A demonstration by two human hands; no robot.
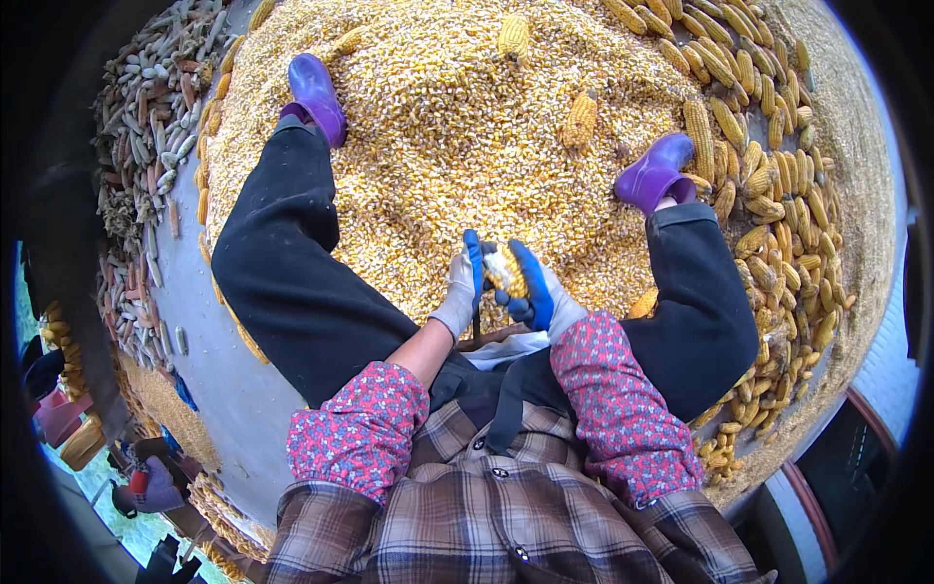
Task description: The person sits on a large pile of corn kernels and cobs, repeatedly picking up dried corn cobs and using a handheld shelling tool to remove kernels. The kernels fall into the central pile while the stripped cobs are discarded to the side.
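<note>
A partly shelled ear of corn lies between my two gloved hands above a heap of loose corn kernels. My right hand, in a blue and white glove, grips the ear from the right, with the fingers curled round it. On the other side, my left hand touches the ear's left side, thumb pointing up; its fingers are partly hidden. Bare white cob shows on the upper left part of the ear, and yellow kernels remain on the rest. A dark upright piece, mostly hidden, stands just below the hands.
Whole ears of corn are piled on the right. Shelled cobs lie on the left over a grey floor. Two ears rest on the kernels. Purple boots flank the heap.
</note>
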